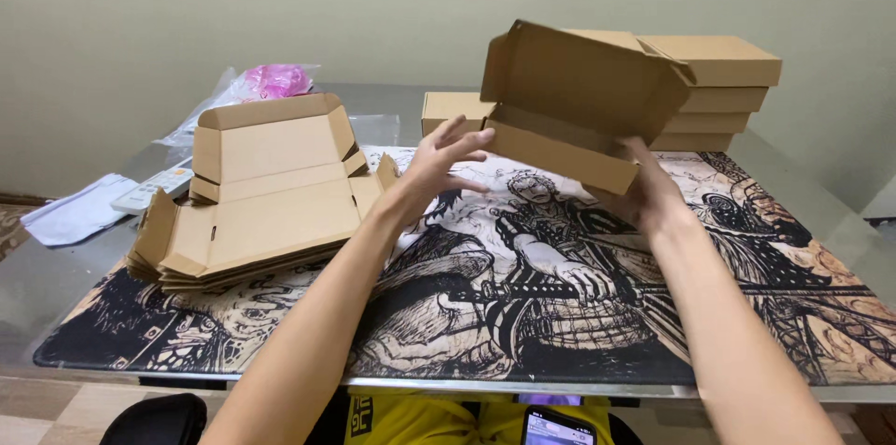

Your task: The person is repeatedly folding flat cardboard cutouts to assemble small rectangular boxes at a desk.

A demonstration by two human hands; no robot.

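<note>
The person is holding a half-folded brown cardboard mailer box (569, 104) up above the desk, its lid flap standing open and tilted toward the camera. The right hand (644, 191) is gripping the box from beneath at its near right corner — its fingers are tucked under the cardboard and mostly hidden, so only the back of the hand and the wrist are showing. The left hand (439, 165) is hovering at the box's left end with fingers spread and loosely open, the fingertips (478, 137) just touching or nearly touching the front wall; it is not clasping anything.

Below the hands a large desk mat (523, 314) printed with black-and-tan comic artwork is covering the glass table (56, 286). On the mat's left side a stack of flat, unfolded box blanks (257, 212) is lying, the top one with its flaps partly raised. Behind the held box, at the far right, a pile of finished closed boxes (714, 90) is standing, and one more closed box (455, 111) is sitting just left of it. At the far left — off the mat — a white remote control (154, 188), some papers (75, 210) and a clear plastic bag with something pink (271, 81) are resting.
</note>
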